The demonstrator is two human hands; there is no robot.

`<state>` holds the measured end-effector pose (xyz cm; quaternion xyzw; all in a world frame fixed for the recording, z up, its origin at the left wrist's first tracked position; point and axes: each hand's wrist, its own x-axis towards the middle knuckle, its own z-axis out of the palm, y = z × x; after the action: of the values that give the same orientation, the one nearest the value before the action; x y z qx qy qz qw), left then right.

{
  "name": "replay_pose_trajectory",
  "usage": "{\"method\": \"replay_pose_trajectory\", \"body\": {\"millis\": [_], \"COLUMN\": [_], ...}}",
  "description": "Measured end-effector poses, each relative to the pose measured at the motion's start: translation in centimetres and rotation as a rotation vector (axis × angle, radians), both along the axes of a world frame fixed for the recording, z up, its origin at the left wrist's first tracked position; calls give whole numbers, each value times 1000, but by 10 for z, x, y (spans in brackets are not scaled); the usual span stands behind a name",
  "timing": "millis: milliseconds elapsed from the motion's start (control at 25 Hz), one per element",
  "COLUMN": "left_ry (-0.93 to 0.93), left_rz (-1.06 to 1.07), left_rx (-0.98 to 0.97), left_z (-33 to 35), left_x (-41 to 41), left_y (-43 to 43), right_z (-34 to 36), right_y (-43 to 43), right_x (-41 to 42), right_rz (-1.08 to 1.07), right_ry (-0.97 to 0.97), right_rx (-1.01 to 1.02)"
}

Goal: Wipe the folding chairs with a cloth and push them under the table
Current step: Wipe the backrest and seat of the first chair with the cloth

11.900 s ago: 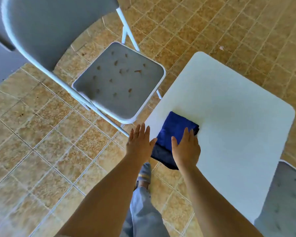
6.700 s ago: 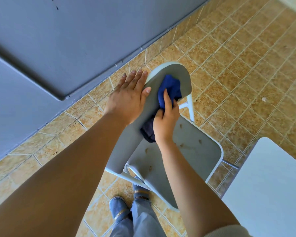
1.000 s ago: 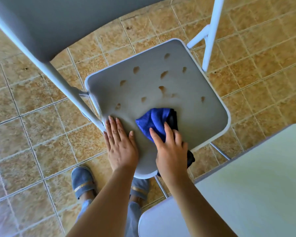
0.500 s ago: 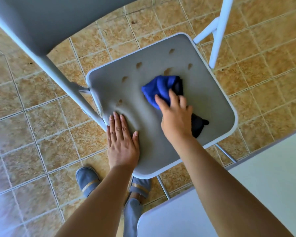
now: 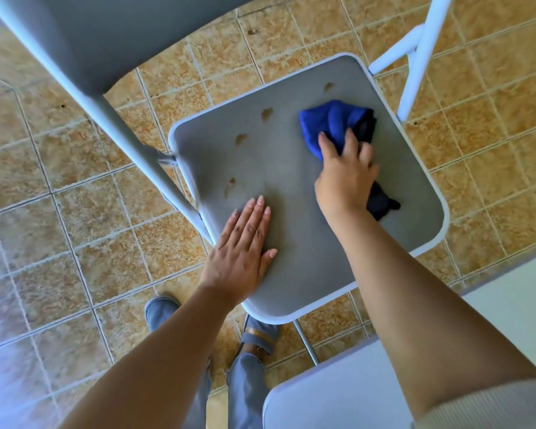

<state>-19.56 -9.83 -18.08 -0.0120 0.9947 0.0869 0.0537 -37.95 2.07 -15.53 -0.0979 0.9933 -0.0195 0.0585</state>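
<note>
Nearest to you, at the lower right, is the rounded corner of the white table (image 5: 338, 394), and your 2 feet in grey slippers (image 5: 161, 308) stand on the tan tiled floor (image 5: 75, 243) just below the chair.

Your left hand (image 5: 242, 255) lies flat and released, palm down with fingers together, on the near left edge of the grey seat (image 5: 291, 193), fingers pointing away from you.

Your right hand (image 5: 345, 178) reaches farther across the seat and presses down on the blue cloth (image 5: 331, 122), its fingers curled over it and gripping it. The cloth is bunched into a long wad lying on the far right part of the seat; its long axis runs from the bright blue end, which points away from you toward the back of the seat, to a darker tail that sticks out beneath your wrist on the near right side.

To the left of the cloth, 4 brown spots (image 5: 266, 114) mark the seat in a loose line.

Beyond the seat, the white frame tubes (image 5: 415, 57) rise at left and right, and the grey backrest (image 5: 106, 35) fills the top left, the chair facing you.
</note>
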Motion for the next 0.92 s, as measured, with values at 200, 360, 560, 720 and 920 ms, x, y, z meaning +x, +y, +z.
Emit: {"method": "replay_pose_trajectory", "body": {"millis": [200,360,560,720,920], "left_ry": [-18,-24,-36,-38,-46], "left_rz": [-33,-46,-53,-53,-60], "left_rx": [-7,-9,-17,-17,-1], "left_z": [-1,-3,-5,-5,-6], "left_x": [-7,-7,-8,-8,-7], "left_y": [-9,-9,-10,-10,-10], "right_z": [5,13,-2,-3,3], "right_y": [16,65,7,-33,26], "right_x": [58,44,-51,-33,4], "right_rz": [373,189,-95,230,285], "right_ry": [-26,6,5,-48,29], "right_rx": [15,72,41,20,65]}}
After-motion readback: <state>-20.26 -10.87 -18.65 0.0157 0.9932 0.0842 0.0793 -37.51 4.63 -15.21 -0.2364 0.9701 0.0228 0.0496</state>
